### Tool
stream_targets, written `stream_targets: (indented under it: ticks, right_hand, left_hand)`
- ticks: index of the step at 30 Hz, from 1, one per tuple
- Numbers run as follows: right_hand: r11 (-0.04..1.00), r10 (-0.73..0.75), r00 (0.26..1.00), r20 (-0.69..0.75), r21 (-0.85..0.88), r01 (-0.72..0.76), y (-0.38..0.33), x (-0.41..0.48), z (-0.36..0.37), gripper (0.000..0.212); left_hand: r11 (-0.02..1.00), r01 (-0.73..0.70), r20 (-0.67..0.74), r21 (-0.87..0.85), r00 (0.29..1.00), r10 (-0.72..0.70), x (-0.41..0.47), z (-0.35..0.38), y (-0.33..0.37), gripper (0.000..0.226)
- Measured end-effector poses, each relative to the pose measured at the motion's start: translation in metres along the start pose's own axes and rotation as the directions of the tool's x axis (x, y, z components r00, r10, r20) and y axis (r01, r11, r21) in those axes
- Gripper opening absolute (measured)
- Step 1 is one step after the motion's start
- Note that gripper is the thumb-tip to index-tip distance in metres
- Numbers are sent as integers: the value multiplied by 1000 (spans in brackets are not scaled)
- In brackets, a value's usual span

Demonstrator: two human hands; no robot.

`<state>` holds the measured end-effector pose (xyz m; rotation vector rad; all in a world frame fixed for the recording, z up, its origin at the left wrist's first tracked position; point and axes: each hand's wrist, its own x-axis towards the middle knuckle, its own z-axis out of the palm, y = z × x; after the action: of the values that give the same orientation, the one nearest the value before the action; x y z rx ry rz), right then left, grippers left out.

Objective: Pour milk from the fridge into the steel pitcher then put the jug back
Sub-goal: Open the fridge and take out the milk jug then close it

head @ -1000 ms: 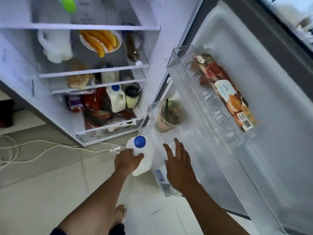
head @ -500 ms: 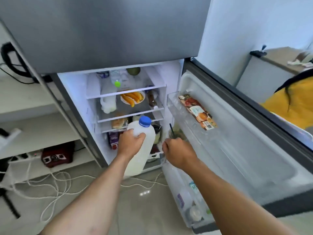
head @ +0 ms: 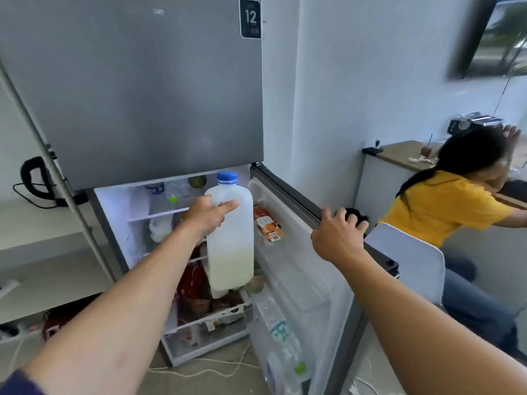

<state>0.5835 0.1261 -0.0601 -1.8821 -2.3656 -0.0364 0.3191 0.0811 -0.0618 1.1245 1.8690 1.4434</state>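
Note:
My left hand grips the milk jug by its upper part and holds it upright in front of the open lower fridge compartment. The jug is translucent white with a blue cap and is roughly a third full of milk. My right hand rests on the top edge of the open fridge door, fingers curled over it. The steel pitcher is not in view.
The grey upper fridge door is closed. Door racks hold a food packet and water bottles. A person in a yellow shirt sits on a white chair close behind the door. Cables lie on the floor.
My left hand has lifted the jug from floor level up out of the fridge area. My right hand moved from the door rack up onto the door's top edge. My view rose.

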Motion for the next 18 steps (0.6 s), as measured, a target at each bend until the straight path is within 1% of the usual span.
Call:
stream_targets:
  ticks: [2,4,7,8,10,14,16,18]
  right_hand:
    - [999,-18,998,55,-40,20,11,-10,4,63]
    - [998,-45,998,46,-43,47,14,-15,4,69]
    - [999,-31,999,31,-32,32,4,-21,1,74]
    - [998,-36,999,31,-43,37,-1,-25,-1,75]
    - [995,-54,998,35,-84,57,-11,-31,-6,75]
    - [978,-87,995,49,-185,94,-46,-42,-13,73]
    - [969,-103,993,50,-221,111,-67,-45,-14,70]
    - [962,-138,988,73,-229,151,-87,-47,-13,61]
  left_hand:
    - [1000,12,-13,27,1000,-12,-6,3,-6,34]
    - [997,24,-40,72,999,-21,-19,2,-9,42]
    - [992,40,-80,121,996,-30,-29,-6,-17,57]
    - [993,39,-94,109,995,-29,-33,-11,-19,56]
    - [993,48,-125,104,991,-34,-39,-20,-22,42]
    - [978,66,-185,199,982,-29,-49,-52,-31,33]
    - [975,83,-219,205,975,-37,-50,-69,-36,37]
    - [974,101,-258,204,965,-46,-52,-87,-39,45]
